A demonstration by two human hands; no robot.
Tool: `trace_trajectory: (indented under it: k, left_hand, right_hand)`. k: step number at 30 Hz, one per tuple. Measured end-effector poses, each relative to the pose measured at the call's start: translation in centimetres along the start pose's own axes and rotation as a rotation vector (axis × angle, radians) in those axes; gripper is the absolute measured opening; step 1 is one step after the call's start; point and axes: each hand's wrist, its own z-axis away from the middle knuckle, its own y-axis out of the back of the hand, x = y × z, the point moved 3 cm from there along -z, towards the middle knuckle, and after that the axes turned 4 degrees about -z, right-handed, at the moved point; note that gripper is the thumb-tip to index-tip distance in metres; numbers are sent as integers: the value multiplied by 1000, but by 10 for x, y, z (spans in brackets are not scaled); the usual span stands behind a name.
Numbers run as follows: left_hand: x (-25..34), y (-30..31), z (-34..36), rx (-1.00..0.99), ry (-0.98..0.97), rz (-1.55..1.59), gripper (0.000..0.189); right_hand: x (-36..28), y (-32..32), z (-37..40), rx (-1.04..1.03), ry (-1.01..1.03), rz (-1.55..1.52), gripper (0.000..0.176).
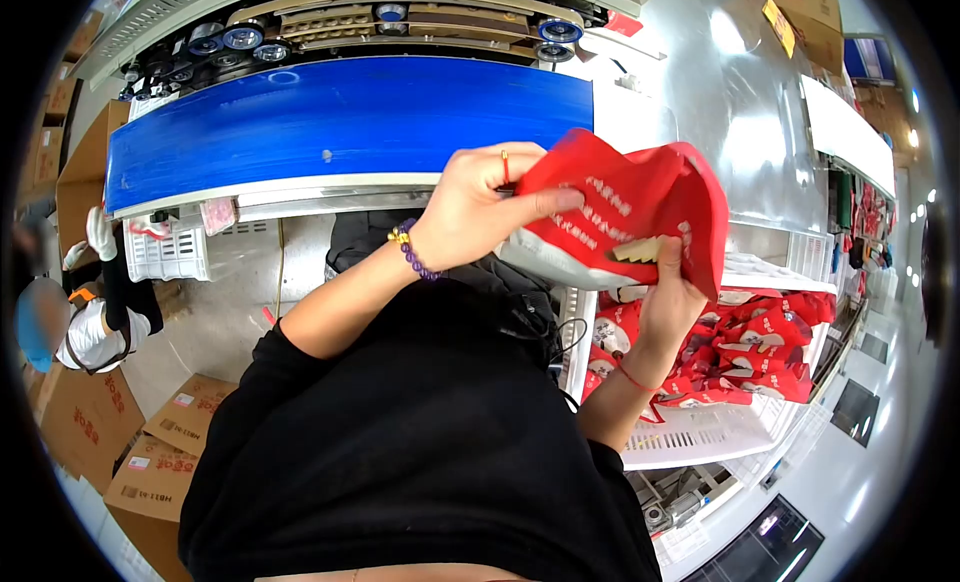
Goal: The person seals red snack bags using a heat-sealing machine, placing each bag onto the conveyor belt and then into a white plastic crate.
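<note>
Head view showed my left hand (487, 210) and right hand (668, 287), each grip closed on a red printed soft-plastic pouch (625, 197), held above a white slatted plastic crate (700, 444). I judged it light, floppy and slick, best pinched at the edges.

White lettering on the red pouch (630, 207), red print on the cardboard boxes (160, 472), all illegible.

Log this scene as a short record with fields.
left hand: grips the upper edge of a red printed plastic pouch
right hand: holds the same pouch from below
beyond hands: long blue conveyor belt
beside right hand: white slatted plastic crate with more red pouches
lower left: brown cardboard boxes
</note>
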Motion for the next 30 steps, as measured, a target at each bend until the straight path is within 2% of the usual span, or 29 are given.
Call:
trace_trajectory:
  k: [1,2,3,4,5,6,7,9,10,11,12,13,14,15,17,23,25,30]
  left_hand:
    - [-3,1,-4,-1,98,11,16]
    - [-7,1,-11,5,10,35,18]
    - [-8,0,-17,41,80,135,19]
    - [-14,2,-25,38,108,53,17]
    - [-23,4,-34,38,137,-29,15]
    - [-31,7,-45,100,50,-298,21]
    - [-51,7,-58,135,-55,-347,24]
    - [-52,1,-73,209,135,-329,25]
    - [-56,-3,-83,228,141,-363,26]
    - [-65,-10,-91,172,198,-217,28]
    - [-73,-15,-98,196,177,-141,28]
    - [-80,-20,-103,215,153,-66,28]
    - [-77,-22,-106,184,272,32,24]
    - [-76,-22,-109,187,272,34,24]
    - [-84,-21,-114,209,469,291,19]
    - [-83,29,-112,350,413,191,21]
    - [-77,41,-105,370,412,130,22]
    - [-58,71,-80,419,375,-60,28]
  right_hand:
    - [4,1,-6,117,-70,-61,17]
    - [9,3,-14,134,-93,-163,17]
    - [14,7,-23,149,-118,-265,18]
    - [22,10,-33,168,-124,-275,20]
    - [25,13,-43,157,-21,-67,19]
    - [29,20,-53,132,-9,191,19]
    - [31,23,-61,105,7,447,20]
    - [43,25,-81,139,5,409,22]
    - [49,28,-92,137,-29,301,22]
    - [52,31,-102,135,-65,193,22]
    - [59,39,-112,121,-153,137,21]
    - [64,42,-121,86,-133,93,26]
    - [63,41,-127,95,-138,93,24]
    - [61,40,-134,108,-142,93,23]
    - [71,39,-148,94,-145,60,23]
    - [89,-7,-159,5,-155,-114,28]
    - [99,-13,-162,-17,-109,-109,29]
    - [90,-49,-157,-74,-140,-83,33]
